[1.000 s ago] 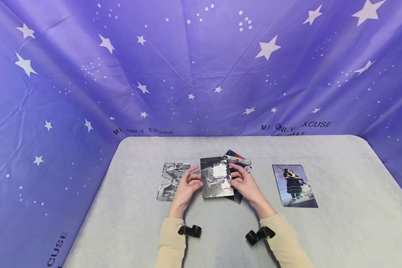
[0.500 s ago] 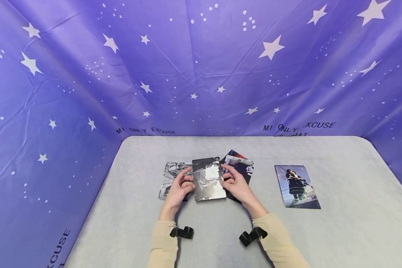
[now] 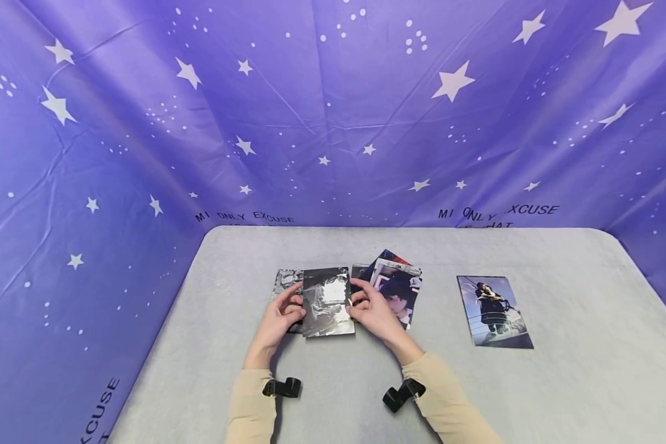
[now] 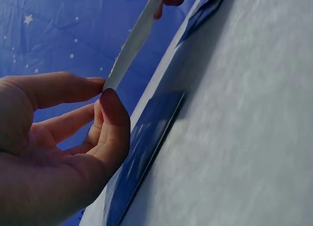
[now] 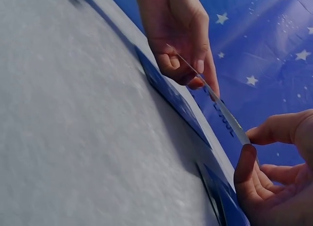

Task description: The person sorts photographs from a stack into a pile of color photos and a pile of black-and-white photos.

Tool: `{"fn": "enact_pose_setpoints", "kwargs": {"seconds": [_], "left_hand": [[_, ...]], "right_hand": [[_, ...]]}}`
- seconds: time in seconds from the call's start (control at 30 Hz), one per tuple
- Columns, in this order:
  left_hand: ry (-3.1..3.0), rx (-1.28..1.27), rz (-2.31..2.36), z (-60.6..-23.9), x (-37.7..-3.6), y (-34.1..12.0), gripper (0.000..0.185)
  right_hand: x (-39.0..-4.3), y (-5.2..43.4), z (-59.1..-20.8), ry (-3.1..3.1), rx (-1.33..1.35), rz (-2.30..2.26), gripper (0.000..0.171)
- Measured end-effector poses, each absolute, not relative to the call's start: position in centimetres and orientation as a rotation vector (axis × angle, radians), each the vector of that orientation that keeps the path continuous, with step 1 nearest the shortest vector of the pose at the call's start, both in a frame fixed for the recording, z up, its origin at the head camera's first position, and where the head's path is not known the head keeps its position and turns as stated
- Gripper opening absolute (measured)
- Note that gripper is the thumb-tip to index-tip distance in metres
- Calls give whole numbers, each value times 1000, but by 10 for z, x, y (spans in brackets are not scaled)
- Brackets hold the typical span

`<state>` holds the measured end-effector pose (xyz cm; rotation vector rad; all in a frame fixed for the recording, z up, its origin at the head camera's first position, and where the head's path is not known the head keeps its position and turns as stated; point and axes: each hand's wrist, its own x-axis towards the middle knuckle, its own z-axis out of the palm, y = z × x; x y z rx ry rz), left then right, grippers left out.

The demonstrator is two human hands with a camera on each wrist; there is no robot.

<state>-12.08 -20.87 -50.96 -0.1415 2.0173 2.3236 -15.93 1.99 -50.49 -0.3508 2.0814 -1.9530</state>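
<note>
While Both Sides Are Pinched, a Glossy Print [image 3: 328, 302] Hangs Above the Table [image 3: 344, 394]

As we look from the head, the left hand [image 3: 277, 320] has one side, the right hand [image 3: 374, 316] the other, with the print between them! It covers part of a black-and-white photo [image 3: 286, 281] at left; just right lies a fanned pile of pictures [image 3: 404, 287], partly behind the right hand; well apart, farther right, a blue-toned photo [image 3: 494, 311].

Over to the left wrist: thumb and forefinger pinch the print's edge, other fingers curled, the print seen edge-on, clear of the surface.

Right wrist: thumb and forefinger nip this edge, remaining fingers bent, the left hand at the far end!
</note>
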Motion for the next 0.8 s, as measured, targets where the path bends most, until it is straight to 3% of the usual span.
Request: {"fn": "enact_pose_setpoints", "kwargs": {"seconds": [0.33,0.8], "left_hand": [[2113,-147,2208,-509,-116,-229,66],[2237,-191,2068,-502,-115,-252,61]], "right_hand": [[-147,2,-479,2148,-445,-1889,55],[-155,-22,-507,2269,-468,-1762,61]]}}
